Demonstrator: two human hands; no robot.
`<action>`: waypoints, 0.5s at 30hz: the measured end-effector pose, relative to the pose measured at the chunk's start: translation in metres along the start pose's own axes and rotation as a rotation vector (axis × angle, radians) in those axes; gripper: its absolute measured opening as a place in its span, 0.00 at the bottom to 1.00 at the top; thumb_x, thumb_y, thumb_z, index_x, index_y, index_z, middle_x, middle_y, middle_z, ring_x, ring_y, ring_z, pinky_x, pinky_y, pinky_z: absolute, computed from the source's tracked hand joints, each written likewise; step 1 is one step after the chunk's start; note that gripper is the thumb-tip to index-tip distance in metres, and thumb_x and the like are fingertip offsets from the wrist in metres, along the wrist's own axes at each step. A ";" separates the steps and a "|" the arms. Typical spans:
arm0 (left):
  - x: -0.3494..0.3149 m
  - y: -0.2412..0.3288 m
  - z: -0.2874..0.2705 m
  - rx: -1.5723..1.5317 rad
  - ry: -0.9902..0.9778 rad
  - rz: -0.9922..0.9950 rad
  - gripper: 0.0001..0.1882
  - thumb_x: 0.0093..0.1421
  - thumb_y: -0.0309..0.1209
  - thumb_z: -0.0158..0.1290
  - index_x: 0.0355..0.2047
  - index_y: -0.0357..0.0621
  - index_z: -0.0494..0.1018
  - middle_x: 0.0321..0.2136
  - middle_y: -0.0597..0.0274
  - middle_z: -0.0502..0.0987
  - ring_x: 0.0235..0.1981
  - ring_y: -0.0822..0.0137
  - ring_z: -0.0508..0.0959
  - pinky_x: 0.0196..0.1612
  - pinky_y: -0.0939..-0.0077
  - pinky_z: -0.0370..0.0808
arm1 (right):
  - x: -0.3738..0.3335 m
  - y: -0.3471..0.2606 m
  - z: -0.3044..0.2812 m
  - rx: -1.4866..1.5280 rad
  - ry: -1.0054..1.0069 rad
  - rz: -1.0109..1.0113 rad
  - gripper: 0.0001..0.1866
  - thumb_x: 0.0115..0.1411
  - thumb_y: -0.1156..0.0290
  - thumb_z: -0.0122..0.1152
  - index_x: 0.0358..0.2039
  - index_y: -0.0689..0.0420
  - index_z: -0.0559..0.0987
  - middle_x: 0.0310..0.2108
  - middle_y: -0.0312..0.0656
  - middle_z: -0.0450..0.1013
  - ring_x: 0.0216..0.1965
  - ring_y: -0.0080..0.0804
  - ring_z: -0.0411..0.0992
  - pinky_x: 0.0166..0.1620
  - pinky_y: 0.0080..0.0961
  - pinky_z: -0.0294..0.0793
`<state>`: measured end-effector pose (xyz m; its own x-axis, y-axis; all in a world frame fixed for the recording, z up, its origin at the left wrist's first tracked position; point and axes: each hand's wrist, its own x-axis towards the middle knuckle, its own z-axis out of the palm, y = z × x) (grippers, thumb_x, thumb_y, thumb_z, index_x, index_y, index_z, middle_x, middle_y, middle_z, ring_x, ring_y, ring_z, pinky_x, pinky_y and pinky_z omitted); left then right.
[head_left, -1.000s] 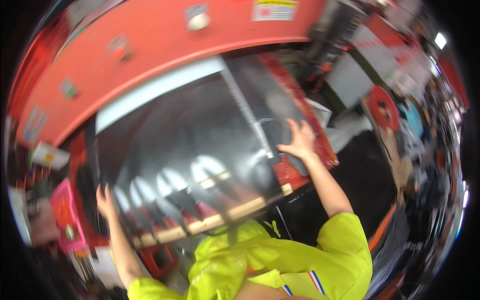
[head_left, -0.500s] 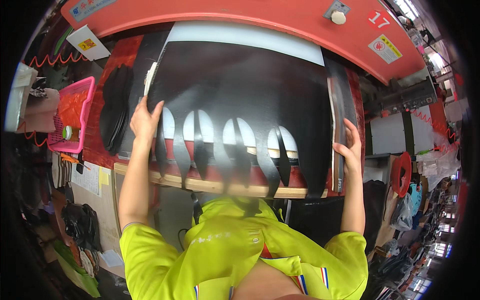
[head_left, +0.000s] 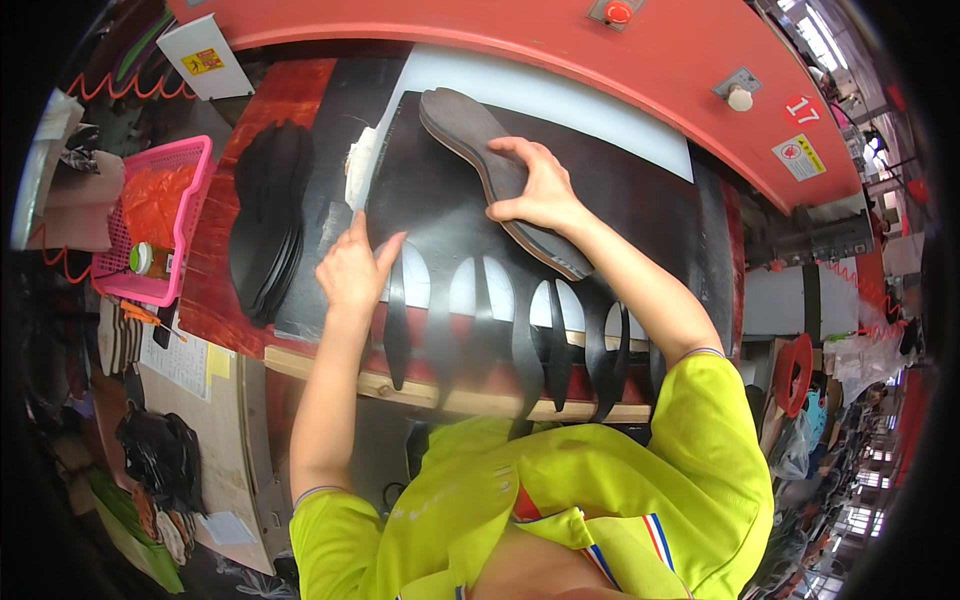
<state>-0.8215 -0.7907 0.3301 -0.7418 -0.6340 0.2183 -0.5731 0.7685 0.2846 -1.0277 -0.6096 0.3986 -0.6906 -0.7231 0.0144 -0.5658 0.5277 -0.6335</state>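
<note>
A black sheet (head_left: 630, 190) lies over a white board (head_left: 560, 95). Along its near edge, curved cut-outs leave narrow strips (head_left: 524, 345) hanging toward me. My right hand (head_left: 540, 190) grips a long sole-shaped cutting die (head_left: 458, 118), dark grey with a brownish rim, thumb on one side and fingers on the other. The die slants across the sheet; whether it rests flat there, I cannot tell. At the sheet's left edge is my left hand (head_left: 350, 268), thumb and forefinger spread, holding nothing.
A red machine beam (head_left: 560, 45) with a red button and a knob spans the far side. Left of the sheet lies a stack of black sole-shaped pieces (head_left: 268, 220), beyond it a pink basket (head_left: 183, 225). A wooden strip (head_left: 470, 397) edges the table's near side.
My right hand has moved from the sheet's right edge to its middle, and the die now slants over the sheet. My left hand remains near the left edge. The view has turned.
</note>
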 end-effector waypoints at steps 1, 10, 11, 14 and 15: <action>0.000 -0.001 0.002 -0.015 0.033 0.017 0.37 0.52 0.60 0.56 0.50 0.39 0.74 0.33 0.47 0.81 0.33 0.49 0.82 0.33 0.59 0.78 | 0.008 -0.001 0.008 -0.064 0.001 -0.010 0.43 0.32 0.61 0.72 0.55 0.46 0.71 0.54 0.51 0.65 0.58 0.49 0.63 0.60 0.41 0.62; 0.003 -0.006 0.000 0.029 0.016 0.104 0.37 0.52 0.60 0.57 0.50 0.40 0.73 0.27 0.52 0.80 0.26 0.55 0.81 0.27 0.63 0.78 | 0.017 0.022 0.030 -0.190 0.012 -0.146 0.50 0.36 0.45 0.74 0.60 0.47 0.67 0.61 0.66 0.52 0.64 0.63 0.49 0.63 0.52 0.50; 0.007 -0.006 -0.006 0.069 -0.006 0.131 0.36 0.52 0.60 0.56 0.48 0.41 0.74 0.25 0.53 0.79 0.24 0.55 0.81 0.25 0.63 0.77 | 0.016 0.030 0.022 -0.080 0.040 -0.122 0.49 0.40 0.43 0.72 0.61 0.50 0.67 0.61 0.65 0.53 0.65 0.60 0.50 0.63 0.50 0.52; 0.028 -0.009 -0.020 0.077 -0.029 0.226 0.26 0.59 0.50 0.55 0.46 0.39 0.76 0.35 0.50 0.79 0.34 0.56 0.81 0.32 0.65 0.77 | -0.002 0.059 -0.013 0.200 0.133 -0.009 0.40 0.55 0.49 0.66 0.63 0.57 0.63 0.62 0.56 0.59 0.64 0.44 0.57 0.64 0.38 0.58; 0.041 -0.008 -0.018 -0.078 0.042 0.255 0.23 0.61 0.45 0.54 0.47 0.38 0.75 0.38 0.51 0.78 0.36 0.56 0.80 0.35 0.66 0.77 | -0.013 0.066 -0.019 0.347 0.155 0.123 0.36 0.60 0.54 0.62 0.63 0.59 0.63 0.60 0.52 0.63 0.61 0.37 0.62 0.62 0.31 0.61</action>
<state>-0.8414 -0.8240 0.3535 -0.8426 -0.4254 0.3302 -0.3401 0.8958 0.2863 -1.0648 -0.5566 0.3715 -0.8183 -0.5743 0.0215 -0.3071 0.4053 -0.8611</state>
